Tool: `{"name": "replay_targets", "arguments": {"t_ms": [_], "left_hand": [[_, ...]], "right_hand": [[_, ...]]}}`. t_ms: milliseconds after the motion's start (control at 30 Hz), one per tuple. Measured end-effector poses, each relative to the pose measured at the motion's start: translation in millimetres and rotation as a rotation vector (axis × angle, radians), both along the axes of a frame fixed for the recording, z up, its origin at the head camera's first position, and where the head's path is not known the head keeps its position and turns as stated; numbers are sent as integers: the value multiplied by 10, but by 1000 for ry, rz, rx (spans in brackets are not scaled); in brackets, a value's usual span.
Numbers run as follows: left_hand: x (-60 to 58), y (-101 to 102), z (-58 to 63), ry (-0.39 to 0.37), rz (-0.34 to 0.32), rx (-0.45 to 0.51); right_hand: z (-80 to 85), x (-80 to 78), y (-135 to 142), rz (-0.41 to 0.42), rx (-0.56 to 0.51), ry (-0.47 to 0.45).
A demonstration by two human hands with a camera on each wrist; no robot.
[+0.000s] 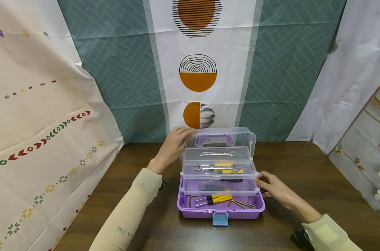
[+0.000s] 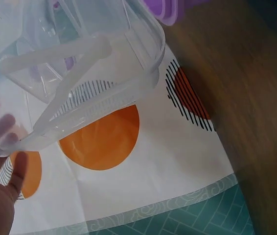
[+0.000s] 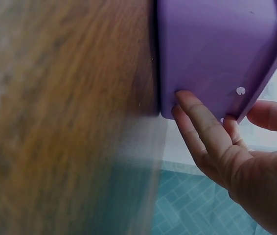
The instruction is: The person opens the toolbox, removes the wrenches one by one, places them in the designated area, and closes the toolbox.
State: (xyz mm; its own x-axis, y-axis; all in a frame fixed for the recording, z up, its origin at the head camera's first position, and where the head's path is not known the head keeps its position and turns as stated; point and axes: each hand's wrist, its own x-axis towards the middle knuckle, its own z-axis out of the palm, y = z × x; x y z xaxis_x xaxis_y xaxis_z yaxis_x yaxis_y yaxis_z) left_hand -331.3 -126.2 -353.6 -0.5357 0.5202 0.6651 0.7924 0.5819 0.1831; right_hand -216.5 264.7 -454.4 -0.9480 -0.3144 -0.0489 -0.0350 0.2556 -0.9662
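A purple toolbox (image 1: 196, 213) with a blue latch (image 1: 220, 219) stands on the table, its clear lid (image 1: 251, 143) raised and its clear trays (image 1: 190, 190) spread in steps. My left hand (image 1: 174, 144) holds the lid at its upper left corner; the left wrist view shows fingers and thumb about the clear edge. At the toolbox's right side is my right hand (image 1: 277, 190), fingers on the purple wall and thumb at the rim in the right wrist view. Wrenches (image 1: 216, 167) lie in the trays. Yellow-and-black screwdrivers (image 1: 219, 199) and hex keys (image 1: 243, 204) lie in the base.
The dark wooden table (image 1: 139, 153) extends around the toolbox. A patterned cloth (image 1: 120, 69) hangs behind it, with a cream embroidered cloth (image 1: 51, 122) on the left and a floral cloth (image 1: 365, 167) on the right. A purple handle (image 1: 215, 140) shows through the lid.
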Motion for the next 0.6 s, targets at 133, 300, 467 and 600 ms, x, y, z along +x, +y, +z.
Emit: {"name": "replay_targets", "arguments": {"t_ms": [133, 300, 467, 600], "left_hand": [[-1, -13, -48, -57, 65, 98], [14, -45, -149, -170, 157, 298], [8, -82, -245, -263, 175, 473], [13, -101, -319, -335, 161, 560]], "right_hand": [[6, 6, 2, 0, 4, 4], [12, 17, -4, -4, 14, 6], [17, 21, -11, -5, 11, 7], [10, 21, -10, -3, 9, 10]]}}
